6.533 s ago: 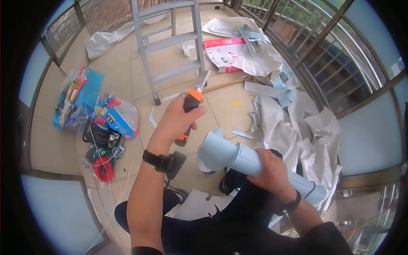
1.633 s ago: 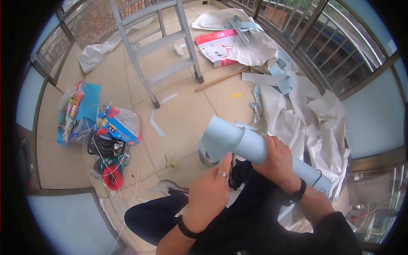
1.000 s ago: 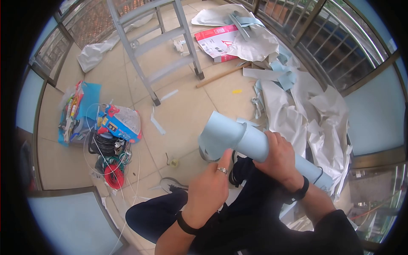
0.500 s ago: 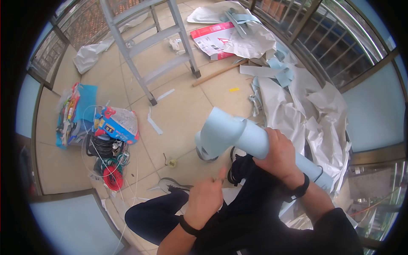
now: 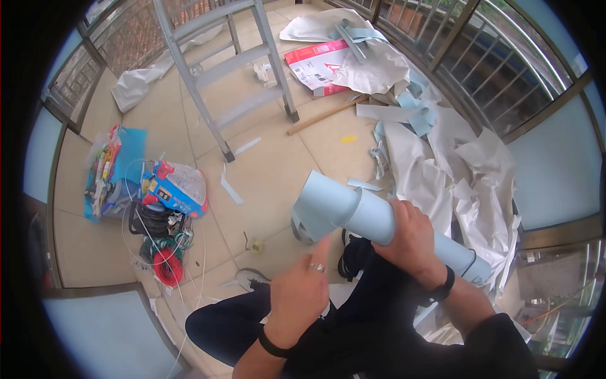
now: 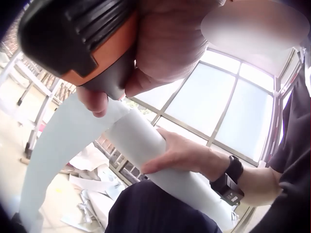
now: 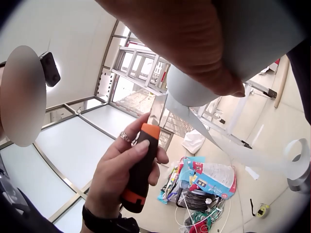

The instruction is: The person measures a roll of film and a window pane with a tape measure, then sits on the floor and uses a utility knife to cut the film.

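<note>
My right hand (image 5: 409,237) grips a light-blue roll of sheet material (image 5: 451,256) that slants across my lap; a dark band circles its lower end. In my left hand (image 5: 298,292) is an orange-and-black utility knife (image 7: 142,167), hidden under the hand in the head view. Its forefinger points toward the roll's upper end. In the right wrist view the extended blade (image 7: 156,110) meets the roll's edge. From there a narrow strip (image 7: 238,150) of the sheet hangs down and curls at its end, also visible in the left wrist view.
A stepladder (image 5: 224,76) stands ahead. Crumpled white sheeting (image 5: 420,167) and blue offcuts lie along the right wall. At left sit a plastic bag (image 5: 173,186), cables and a red coil (image 5: 168,266). A tape measure (image 5: 255,246) and wooden stick (image 5: 325,119) lie on the floor.
Earlier my left hand held the knife raised over the floor; it has come down beside the roll. Over the last second it has shifted slightly left and back. My right hand keeps its grip.
</note>
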Tool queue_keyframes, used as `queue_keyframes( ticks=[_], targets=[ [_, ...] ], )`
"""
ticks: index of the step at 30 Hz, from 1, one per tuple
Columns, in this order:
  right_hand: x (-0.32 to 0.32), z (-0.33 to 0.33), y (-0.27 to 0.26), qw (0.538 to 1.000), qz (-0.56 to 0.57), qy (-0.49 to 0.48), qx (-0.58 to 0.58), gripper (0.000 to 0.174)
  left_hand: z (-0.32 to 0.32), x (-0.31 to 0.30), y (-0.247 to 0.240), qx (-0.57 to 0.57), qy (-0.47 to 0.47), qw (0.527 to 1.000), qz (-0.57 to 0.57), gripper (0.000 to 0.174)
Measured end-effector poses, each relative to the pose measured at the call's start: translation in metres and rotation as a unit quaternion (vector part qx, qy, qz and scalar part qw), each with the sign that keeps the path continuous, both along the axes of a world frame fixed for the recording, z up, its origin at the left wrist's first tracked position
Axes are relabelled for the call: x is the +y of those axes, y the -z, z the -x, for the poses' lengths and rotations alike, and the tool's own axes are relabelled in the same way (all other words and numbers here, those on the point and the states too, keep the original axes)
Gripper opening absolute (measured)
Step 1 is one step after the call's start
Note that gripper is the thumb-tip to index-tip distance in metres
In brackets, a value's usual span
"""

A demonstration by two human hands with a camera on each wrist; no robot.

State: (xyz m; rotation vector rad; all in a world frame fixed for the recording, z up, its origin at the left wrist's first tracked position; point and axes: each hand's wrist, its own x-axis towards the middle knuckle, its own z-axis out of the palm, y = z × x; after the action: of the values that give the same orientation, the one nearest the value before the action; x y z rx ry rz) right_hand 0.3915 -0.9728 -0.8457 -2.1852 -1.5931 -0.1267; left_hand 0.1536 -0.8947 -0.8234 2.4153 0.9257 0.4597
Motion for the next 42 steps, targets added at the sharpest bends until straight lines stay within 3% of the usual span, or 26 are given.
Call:
queue_keyframes(
  ticks=[3, 10, 12, 16, 19, 22, 24, 25, 26, 28, 31, 32, 33, 36, 40, 42],
  targets=[
    [-0.004, -0.003, 0.003, 1.0, 0.028, 0.005, 0.004, 0.075, -0.019, 0.003, -0.001, -0.028, 0.016, 0.999, -0.016, 0.063],
    [-0.007, -0.004, 0.004, 0.999, 0.038, 0.017, 0.004, 0.07, -0.025, -0.003, 0.009, 0.006, 0.038, 0.999, -0.026, 0.067],
    [-0.007, -0.006, 0.004, 1.0, 0.01, -0.009, 0.007, 0.062, -0.024, -0.005, 0.015, 0.007, 0.039, 0.999, -0.03, 0.069],
    [-0.009, -0.004, 0.001, 0.998, 0.047, -0.029, 0.018, 0.064, -0.009, -0.014, 0.042, 0.019, 0.039, 0.998, -0.035, 0.07],
    [-0.009, 0.002, 0.005, 0.996, 0.069, -0.049, 0.003, 0.064, 0.008, -0.027, 0.052, 0.026, 0.019, 0.999, -0.017, 0.069],
    [-0.006, 0.004, 0.004, 0.996, 0.083, -0.04, -0.019, 0.063, 0.028, -0.041, 0.063, 0.119, 0.014, 0.991, 0.055, 0.064],
    [0.0, -0.001, -0.003, 0.998, 0.057, 0.013, 0.024, 0.062, 0.036, -0.049, 0.084, 0.142, 0.027, 0.979, 0.141, 0.058],
    [0.003, -0.003, -0.005, 0.998, 0.052, 0.017, 0.021, 0.062, 0.036, -0.05, 0.085, 0.055, -0.015, 0.99, 0.128, 0.055],
    [-0.001, -0.001, -0.005, 0.999, 0.032, 0.024, 0.019, 0.064, 0.038, -0.052, 0.087, 0.057, -0.011, 0.989, 0.133, 0.055],
    [-0.005, 0.003, -0.005, 0.999, 0.011, 0.026, 0.013, 0.066, 0.025, -0.038, 0.069, -0.043, -0.126, 0.986, 0.1, 0.055],
    [-0.008, 0.013, -0.005, 1.0, 0.017, 0.022, 0.014, 0.074, -0.007, -0.019, 0.039, -0.161, -0.13, 0.966, 0.152, 0.054],
    [-0.01, 0.016, -0.006, 0.998, 0.046, 0.022, 0.022, 0.084, -0.019, -0.018, 0.034, -0.205, -0.132, 0.955, 0.168, 0.056],
    [-0.012, 0.018, -0.007, 0.996, 0.075, 0.024, 0.031, 0.094, -0.032, -0.016, 0.039, -0.22, -0.128, 0.956, 0.147, 0.054],
    [-0.018, 0.018, -0.009, 0.997, 0.067, -0.001, 0.029, 0.098, -0.055, -0.016, 0.051, -0.243, -0.141, 0.95, 0.136, 0.052],
    [-0.023, 0.003, -0.026, 0.993, 0.09, -0.019, 0.068, 0.093, -0.058, -0.017, 0.05, -0.215, -0.142, 0.959, 0.118, 0.039],
    [-0.022, -0.021, -0.034, 0.965, 0.158, -0.079, 0.194, 0.087, -0.057, -0.017, 0.05, -0.218, -0.14, 0.958, 0.122, 0.035]
  ],
)
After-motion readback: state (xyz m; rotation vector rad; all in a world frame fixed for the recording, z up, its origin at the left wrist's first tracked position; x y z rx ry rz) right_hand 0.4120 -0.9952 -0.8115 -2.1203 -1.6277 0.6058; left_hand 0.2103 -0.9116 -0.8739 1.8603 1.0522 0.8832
